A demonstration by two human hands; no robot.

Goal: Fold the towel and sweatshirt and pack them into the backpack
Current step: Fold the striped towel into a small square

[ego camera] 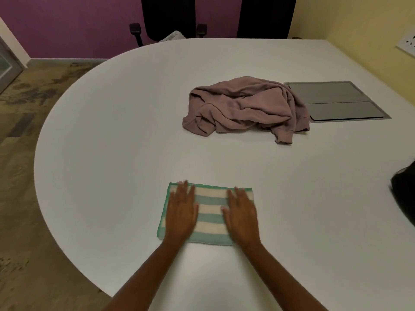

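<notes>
I have both hands flat on the striped towel (210, 212), the left hand (180, 213) over its left half and the right hand (241, 217) over its right half; fingers are spread open and palms down, gripping nothing, only pressing; I judge this is to smooth the folded cloth and set its creases so it keeps its small rectangle. The towel lies on the white worktop (112, 131) directly under my hands, close to the near edge. The sweatshirt (244, 106) sits in a crumpled, unfolded heap well beyond my right hand, its far side touching or overlapping a grey hatch panel (336, 101) set in the worktop; it looks parked there to keep my folding space free. A dark shape (404, 194) far out past my right hand may be the backpack; I cannot tell.
</notes>
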